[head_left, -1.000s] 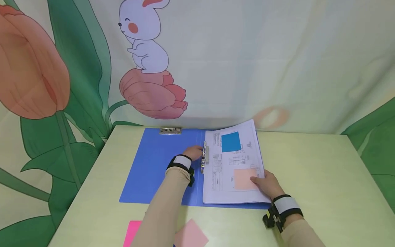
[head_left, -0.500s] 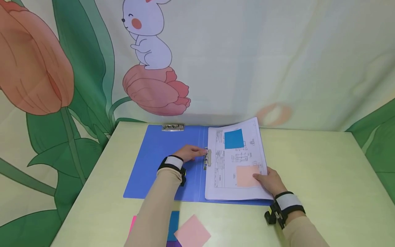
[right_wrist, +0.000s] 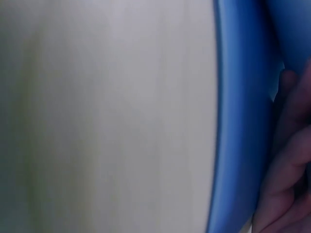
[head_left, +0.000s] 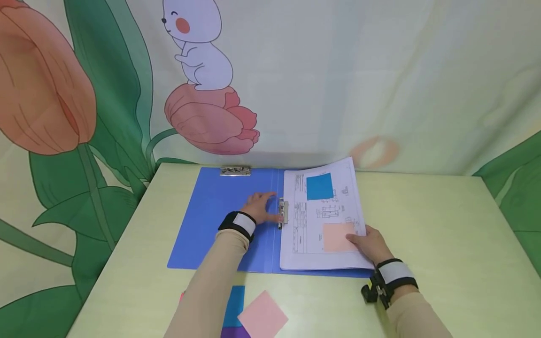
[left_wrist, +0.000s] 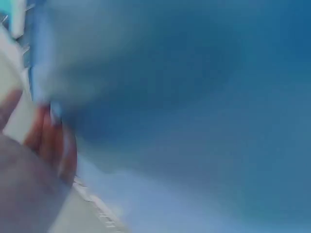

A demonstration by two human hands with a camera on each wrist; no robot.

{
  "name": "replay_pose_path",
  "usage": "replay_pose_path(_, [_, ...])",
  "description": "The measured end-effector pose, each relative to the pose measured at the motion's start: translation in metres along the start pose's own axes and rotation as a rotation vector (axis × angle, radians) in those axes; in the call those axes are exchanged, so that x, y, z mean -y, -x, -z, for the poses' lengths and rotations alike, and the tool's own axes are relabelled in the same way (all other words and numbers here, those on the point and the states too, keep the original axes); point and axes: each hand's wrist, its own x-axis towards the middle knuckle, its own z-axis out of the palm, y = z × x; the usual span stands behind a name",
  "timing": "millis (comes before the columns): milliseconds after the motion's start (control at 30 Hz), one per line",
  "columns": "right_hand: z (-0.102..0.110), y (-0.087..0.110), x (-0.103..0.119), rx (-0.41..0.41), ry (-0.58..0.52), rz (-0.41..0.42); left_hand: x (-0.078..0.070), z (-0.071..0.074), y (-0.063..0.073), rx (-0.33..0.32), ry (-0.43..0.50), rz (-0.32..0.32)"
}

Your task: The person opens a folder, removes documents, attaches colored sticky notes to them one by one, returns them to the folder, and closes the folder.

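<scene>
A blue folder (head_left: 211,225) lies spread on the table, with a stack of printed sheets (head_left: 313,260) on its right half. A metal lever clip (head_left: 283,213) sits at the sheets' left edge. My left hand (head_left: 255,209) reaches to this clip, thumb and forefinger spread apart, the thumb at its lower end. The left wrist view is blurred. My right hand (head_left: 372,244) grips the right edge of the sheets, thumb on top over a light pink paper square (head_left: 337,237), other fingers underneath. A blue paper square (head_left: 320,186) lies higher on the top sheet.
A second metal clip (head_left: 235,171) is at the folder's upper left edge. Near the table's front lie a pink paper square (head_left: 263,315), a blue one (head_left: 235,305) and a purple one (head_left: 235,332), partly behind my left forearm. A printed curtain (head_left: 296,94) hangs behind the table.
My left hand has gone from fingers held together at the clip to thumb and forefinger spread beside it. The right hand keeps its grip on the sheets.
</scene>
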Motion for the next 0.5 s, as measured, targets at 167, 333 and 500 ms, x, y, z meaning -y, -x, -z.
replay_pose_path(167, [0.004, -0.001, 0.001, -0.004, -0.026, -0.012, -0.006, -0.013, 0.0, -0.107, -0.224, 0.034])
replay_pose_path(333, [0.003, -0.002, 0.002, -0.002, -0.038, -0.006, -0.004, -0.008, 0.004, -0.051, -0.18, 0.02])
replay_pose_path(500, [-0.001, 0.002, 0.001, -0.012, 0.036, 0.027, 0.013, 0.003, 0.016, -0.039, -0.024, -0.016])
